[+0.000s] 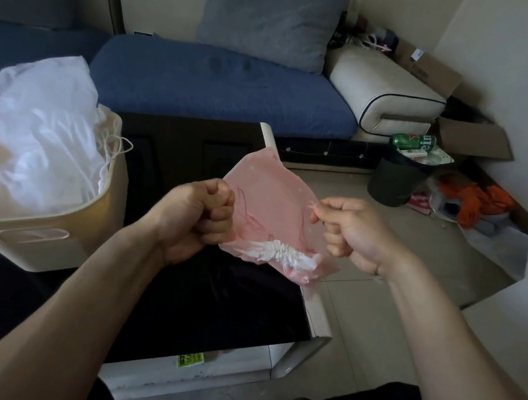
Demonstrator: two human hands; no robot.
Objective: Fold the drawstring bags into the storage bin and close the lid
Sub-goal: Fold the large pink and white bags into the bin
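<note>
Tightly curled, the fingers of the left hand (199, 217) gripped one side edge of a pink drawstring bag (271, 207), the knuckles bunched into a fist with the thumb pressed across the top. Opposite, the right hand (349, 232) pinched the bag's other edge between thumb and forefinger, its remaining fingers folded in toward the palm. Both forearms reached forward from the bottom of the frame, converging slightly, wrists level, so that the thin pink sheet was stretched between the two hands in the air above the near right corner of a black glossy table (210, 309). A gathered white cord section (278, 254) ran along the bag's lower edge, crumpled and puckered.

To the left on the table stood the cream storage bin (35, 233), lid off, with white bags (47, 129) heaped well above its rim and loose white strings trailing over the edge. The pink bag was well apart from the bin and touched nothing but the hands.

Behind the table lay a blue sofa (223, 86) with a grey-blue cushion (270, 16) propped against the wall. On the tiled floor at right stood a dark waste bin (396, 185) topped with a green can (414, 142), beside cardboard boxes (473, 141) and orange cloth (473, 200).
</note>
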